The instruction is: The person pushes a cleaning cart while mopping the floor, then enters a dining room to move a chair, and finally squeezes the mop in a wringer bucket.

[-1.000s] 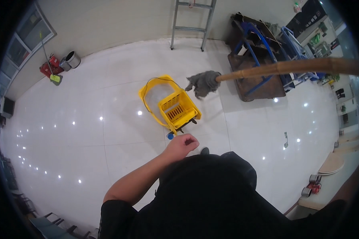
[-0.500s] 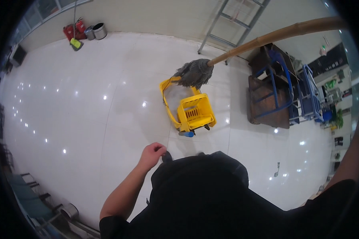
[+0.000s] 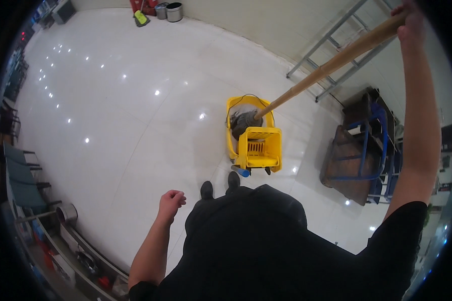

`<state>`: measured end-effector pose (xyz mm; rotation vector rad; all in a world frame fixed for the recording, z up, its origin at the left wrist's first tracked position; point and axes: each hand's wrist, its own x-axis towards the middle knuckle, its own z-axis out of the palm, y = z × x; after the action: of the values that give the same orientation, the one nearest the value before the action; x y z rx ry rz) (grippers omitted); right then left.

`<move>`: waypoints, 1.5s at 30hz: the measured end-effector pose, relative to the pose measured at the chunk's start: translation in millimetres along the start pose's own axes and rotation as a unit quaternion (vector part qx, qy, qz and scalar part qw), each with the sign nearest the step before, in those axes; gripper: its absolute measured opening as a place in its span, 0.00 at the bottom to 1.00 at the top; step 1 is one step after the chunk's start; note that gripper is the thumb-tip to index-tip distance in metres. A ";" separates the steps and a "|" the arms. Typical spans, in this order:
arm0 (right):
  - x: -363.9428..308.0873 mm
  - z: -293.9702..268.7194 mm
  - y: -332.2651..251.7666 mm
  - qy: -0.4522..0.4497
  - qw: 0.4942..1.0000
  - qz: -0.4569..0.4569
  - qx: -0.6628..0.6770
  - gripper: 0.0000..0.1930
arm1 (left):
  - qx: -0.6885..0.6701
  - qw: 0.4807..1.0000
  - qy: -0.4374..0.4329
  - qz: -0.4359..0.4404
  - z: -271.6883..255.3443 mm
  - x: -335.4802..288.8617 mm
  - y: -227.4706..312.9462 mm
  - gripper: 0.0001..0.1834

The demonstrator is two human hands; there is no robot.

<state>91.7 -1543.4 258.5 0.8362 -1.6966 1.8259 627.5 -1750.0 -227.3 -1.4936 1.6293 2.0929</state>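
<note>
High at the upper right, my right hand (image 3: 412, 27) is closed round the bamboo handle of a mop (image 3: 326, 69). The handle slants down to the left, and the grey string mop head (image 3: 245, 123) sits inside a yellow mop bucket (image 3: 230, 140) on the floor. At the bucket's near side is a yellow wringer (image 3: 273, 146) with slots; part of the mop head is hidden behind it. My left hand (image 3: 172, 204) hangs low beside my body with its fingers curled in, and nothing shows in it.
A metal ladder (image 3: 331, 39) leans at the wall, upper right. Below it stand a brown cabinet-like piece and a blue metal frame (image 3: 385, 138). Metal bins (image 3: 174, 13) and a green-headed broom (image 3: 141, 19) are at the far wall. Chairs (image 3: 24, 173) line the left.
The mop head has gone from above the bucket's far edge down into it. My right hand has come into view on the handle. The left hand has shifted slightly left, its fingers more curled.
</note>
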 end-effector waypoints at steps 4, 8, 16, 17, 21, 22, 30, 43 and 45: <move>32.7 -23.4 78.5 0.087 0.986 0.138 0.021 0.08 | 0.018 1.000 0.013 -0.016 17.4 -12.8 -16.6 0.11; 7.9 -6.2 95.2 0.094 0.989 0.109 -0.037 0.09 | 0.027 0.998 0.044 -0.022 23.3 -21.1 -29.9 0.11; -16.7 -16.0 116.0 -0.465 0.788 0.268 0.301 0.06 | 0.010 0.997 0.075 -0.033 37.4 -27.9 -30.0 0.12; -20.2 -17.7 127.2 -0.467 0.787 0.268 0.301 0.06 | 0.009 0.996 0.076 -0.034 40.5 -27.0 -30.8 0.12; -43.5 -21.1 147.4 0.021 0.970 0.240 -0.001 0.05 | 0.026 0.996 0.079 -0.034 46.8 -29.5 -30.4 0.12; -45.8 -29.1 153.4 -0.080 0.964 0.242 0.076 0.06 | 0.025 0.996 0.081 -0.039 46.9 -30.5 -31.9 0.12; -99.6 -47.2 165.1 -0.056 0.983 0.169 0.052 0.07 | 0.021 0.995 0.087 -0.052 49.0 -25.6 -38.1 0.12; -202.4 -87.1 209.6 -0.093 0.944 0.305 0.087 0.06 | 0.066 0.994 0.082 -0.039 52.5 -11.6 -47.6 0.12; -204.9 -101.8 204.0 -0.085 0.943 0.313 0.069 0.06 | 0.071 0.993 0.087 -0.040 48.8 -11.4 -53.4 0.12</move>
<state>73.8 -1451.9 -33.6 0.5463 -2.1372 2.3626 634.6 -1684.0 -258.3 -1.7046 1.7036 1.8079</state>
